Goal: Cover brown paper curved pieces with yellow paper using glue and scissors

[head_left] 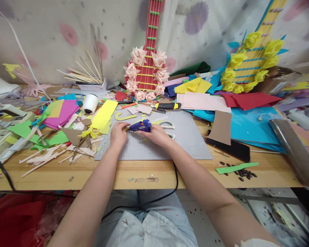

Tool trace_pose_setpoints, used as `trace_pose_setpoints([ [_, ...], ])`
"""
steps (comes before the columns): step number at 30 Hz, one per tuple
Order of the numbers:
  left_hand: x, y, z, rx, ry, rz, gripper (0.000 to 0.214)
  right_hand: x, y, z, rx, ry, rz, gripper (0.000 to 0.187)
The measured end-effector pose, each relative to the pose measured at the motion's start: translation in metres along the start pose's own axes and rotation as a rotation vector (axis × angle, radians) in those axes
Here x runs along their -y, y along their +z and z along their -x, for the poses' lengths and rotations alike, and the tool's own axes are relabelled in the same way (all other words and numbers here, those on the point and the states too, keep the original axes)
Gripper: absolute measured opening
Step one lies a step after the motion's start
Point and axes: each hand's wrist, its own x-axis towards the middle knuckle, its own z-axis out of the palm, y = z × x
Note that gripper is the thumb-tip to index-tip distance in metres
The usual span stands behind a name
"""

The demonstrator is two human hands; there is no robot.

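Observation:
My right hand [158, 134] is wrapped round a blue hot glue gun [141, 126], whose nozzle points left. My left hand [119, 135] is at the nozzle end with its fingers pinched together; whatever they hold is too small to make out. Both hands are over a grey cutting mat [185, 137]. White-handled scissors [168, 125] lie on the mat just beyond my right hand, partly hidden by it. A hooked yellow-green paper piece [122, 117] rests past my left fingers.
A red paper guitar [146, 73] with pink flowers and a yellow guitar [249, 68] lean at the back. Paper scraps [51, 151] crowd the left. A phone [231, 149] and black beads [243, 174] lie right. The glue gun's black cord [176, 178] drops over the front edge.

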Motion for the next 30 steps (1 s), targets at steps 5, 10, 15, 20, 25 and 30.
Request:
trace_pose_setpoints([
  [5, 0.001, 0.000, -0.001, -0.007, -0.004, 0.014, 0.043, -0.001, 0.003, -0.002, -0.005, -0.009, 0.011, 0.038],
  [10, 0.002, 0.000, -0.001, -0.026, -0.005, 0.027, 0.042, -0.002, 0.000, 0.001, -0.019, -0.014, 0.002, 0.036],
  [15, 0.001, 0.000, 0.000, -0.027, -0.007, 0.029, 0.043, -0.008, -0.003, 0.001, -0.038, -0.012, 0.006, 0.037],
  [20, 0.000, 0.000, -0.001, -0.009, -0.025, 0.038, 0.044, -0.012, -0.005, 0.000, -0.054, -0.023, 0.017, 0.039],
  [25, 0.000, 0.000, 0.000, -0.019, -0.031, 0.043, 0.045, -0.009, -0.011, 0.002, -0.058, 0.010, 0.067, 0.040],
  [30, 0.003, 0.001, 0.000, -0.037, -0.011, 0.051, 0.044, -0.008, -0.015, 0.004, -0.067, 0.052, 0.081, 0.039],
])
